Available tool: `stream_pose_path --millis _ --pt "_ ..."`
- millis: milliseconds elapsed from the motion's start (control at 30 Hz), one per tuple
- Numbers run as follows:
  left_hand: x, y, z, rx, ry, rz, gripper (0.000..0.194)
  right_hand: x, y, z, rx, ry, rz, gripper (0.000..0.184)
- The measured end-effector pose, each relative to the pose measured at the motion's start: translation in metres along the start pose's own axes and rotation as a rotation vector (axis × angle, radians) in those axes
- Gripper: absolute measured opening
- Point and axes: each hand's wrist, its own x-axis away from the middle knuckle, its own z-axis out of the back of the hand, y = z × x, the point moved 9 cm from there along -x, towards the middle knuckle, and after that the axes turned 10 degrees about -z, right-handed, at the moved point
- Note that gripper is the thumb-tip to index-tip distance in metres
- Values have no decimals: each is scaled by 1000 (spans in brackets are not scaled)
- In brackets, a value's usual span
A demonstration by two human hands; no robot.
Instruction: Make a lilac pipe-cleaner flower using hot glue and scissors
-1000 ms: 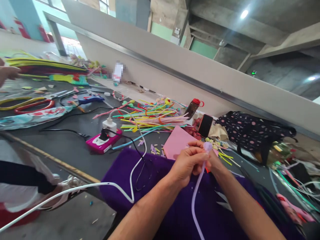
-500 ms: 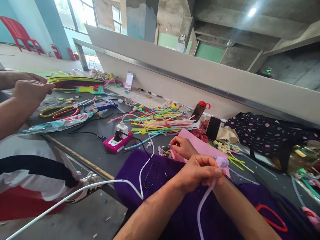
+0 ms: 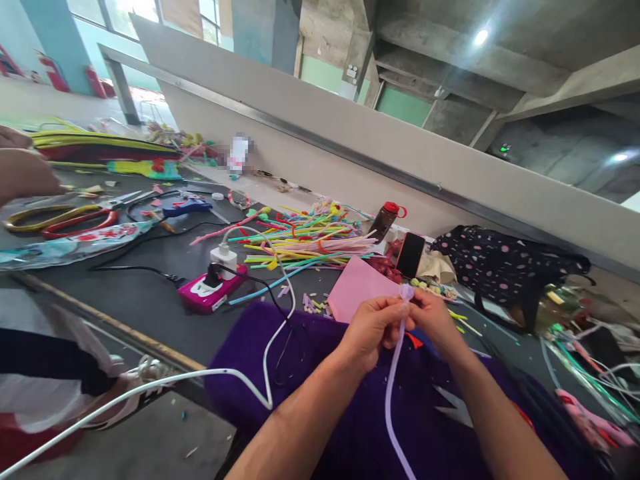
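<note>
Both my hands meet over a purple cloth (image 3: 350, 427) on the dark table (image 3: 150, 300). My left hand (image 3: 373, 330) is closed on a lilac pipe cleaner (image 3: 393, 393) just below its coiled tip (image 3: 406, 292). My right hand (image 3: 434, 317) pinches that coiled tip from the right. The long stem hangs down toward me between my forearms. A pink sheet (image 3: 357, 287) lies just beyond my hands.
A heap of coloured pipe cleaners (image 3: 305, 240), a pink power strip (image 3: 207, 293) with a white charger and cable, a brown bottle (image 3: 384, 220), a phone (image 3: 410, 255) and a dotted black bag (image 3: 505, 267) lie beyond. Another person's hand (image 3: 23, 175) works at far left near scissors (image 3: 60, 219).
My right hand has come back from the pink sheet to the coiled tip, so both hands hold the pipe cleaner again. The view has swung slightly.
</note>
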Motion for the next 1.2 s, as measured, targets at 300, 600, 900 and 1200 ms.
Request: stream_pose_path --millis 300,600,900,1200 --pt "-5 -37 6 -44 31 204 24 55 6 31 -118 9 -45 10" --pt "-8 -53 6 -249 7 224 23 56 12 30 -49 82 38 10" --pt "-10 -57 8 -316 -11 263 25 55 21 27 -170 61 -19 11" --pt "-8 -60 2 -331 -50 262 27 57 23 23 -350 -29 -100 13"
